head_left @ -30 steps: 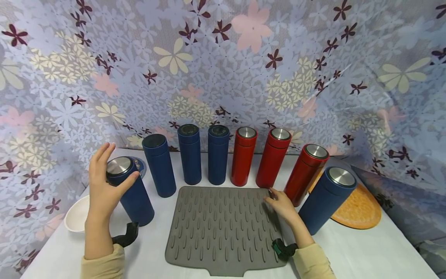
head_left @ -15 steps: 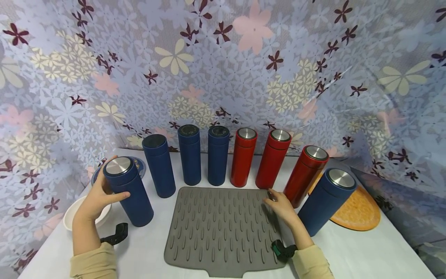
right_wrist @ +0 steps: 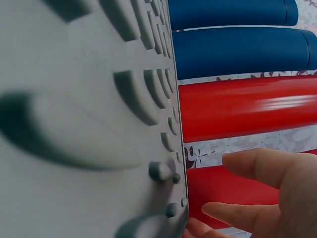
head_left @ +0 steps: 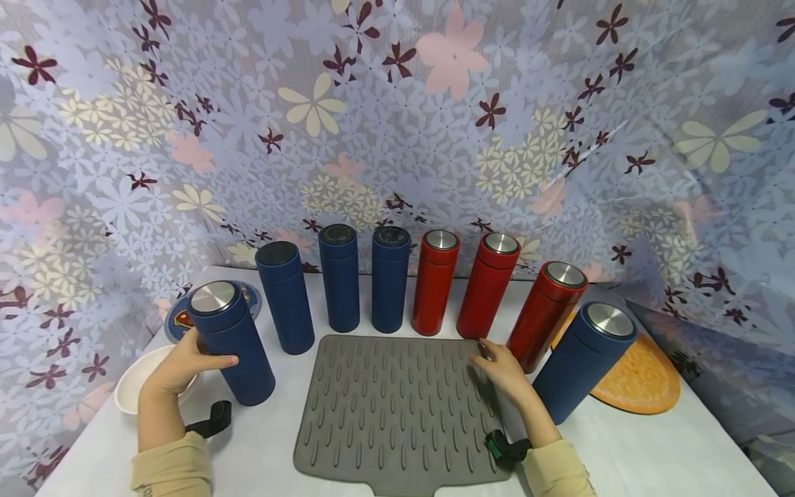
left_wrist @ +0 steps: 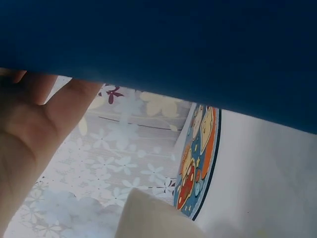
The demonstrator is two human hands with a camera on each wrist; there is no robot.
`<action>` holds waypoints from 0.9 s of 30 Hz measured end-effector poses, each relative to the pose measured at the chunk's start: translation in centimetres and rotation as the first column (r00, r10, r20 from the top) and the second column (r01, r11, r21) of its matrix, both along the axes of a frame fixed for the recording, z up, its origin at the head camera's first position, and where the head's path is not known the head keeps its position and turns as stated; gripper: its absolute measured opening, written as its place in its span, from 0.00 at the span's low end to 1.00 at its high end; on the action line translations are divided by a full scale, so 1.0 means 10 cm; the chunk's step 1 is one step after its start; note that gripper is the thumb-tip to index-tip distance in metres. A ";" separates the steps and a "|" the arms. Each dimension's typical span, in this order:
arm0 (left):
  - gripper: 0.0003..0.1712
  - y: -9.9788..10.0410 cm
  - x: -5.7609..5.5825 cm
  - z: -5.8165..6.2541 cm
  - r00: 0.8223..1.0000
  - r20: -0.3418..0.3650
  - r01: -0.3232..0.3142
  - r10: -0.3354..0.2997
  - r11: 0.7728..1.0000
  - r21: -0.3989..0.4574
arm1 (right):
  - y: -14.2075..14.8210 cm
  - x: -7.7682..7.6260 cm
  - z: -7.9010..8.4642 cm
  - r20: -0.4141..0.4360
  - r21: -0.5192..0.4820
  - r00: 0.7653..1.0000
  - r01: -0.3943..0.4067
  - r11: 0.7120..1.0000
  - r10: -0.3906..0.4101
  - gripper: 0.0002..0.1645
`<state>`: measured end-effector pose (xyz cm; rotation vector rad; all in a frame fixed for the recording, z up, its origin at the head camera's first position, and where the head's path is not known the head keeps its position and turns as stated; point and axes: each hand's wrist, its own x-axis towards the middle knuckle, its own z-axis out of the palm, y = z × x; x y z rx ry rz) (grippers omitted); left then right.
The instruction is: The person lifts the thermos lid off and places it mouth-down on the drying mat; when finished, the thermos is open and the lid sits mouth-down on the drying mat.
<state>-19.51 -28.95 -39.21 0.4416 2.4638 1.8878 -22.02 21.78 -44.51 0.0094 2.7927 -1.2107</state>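
Observation:
At the left of the head view my left hand grips a blue thermos flask with a silver lid. The thumb lies across its front; the other fingers are hidden behind it. The flask's dark side fills the top of the left wrist view, with the hand reaching up to it. My right hand rests at the far right corner of a grey ridged mat. Its thumb and fingers stand apart in the right wrist view, near the mat's edge and a red thermos flask, pinching nothing visible.
Several blue and red thermos flasks stand in an arc behind the mat, including a red one and a blue one. A white bowl and a patterned round plate lie left. An orange disc lies right.
My left hand has come down from the lid of the blue thermos flask to its side, thumb across the front. The flask stands nearly where it was. My right hand has stayed put.

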 end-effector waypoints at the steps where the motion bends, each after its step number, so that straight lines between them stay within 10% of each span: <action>1: 0.38 0.00 0.00 -0.01 1.000 -0.003 -0.004 0.004 1.000 0.007 | 0.00 0.00 0.00 0.000 -0.001 1.000 -0.001 1.000 0.001 0.35; 18: 0.45 0.25 0.00 0.10 0.981 -0.193 0.012 0.034 0.972 0.233 | 0.01 0.00 -0.02 0.011 -0.018 1.000 -0.004 1.000 0.005 0.35; 27: 0.46 0.74 -0.04 0.34 0.966 -0.253 -0.057 0.046 0.998 -0.033 | 0.01 0.00 -0.01 0.012 -0.011 1.000 -0.006 1.000 0.006 0.35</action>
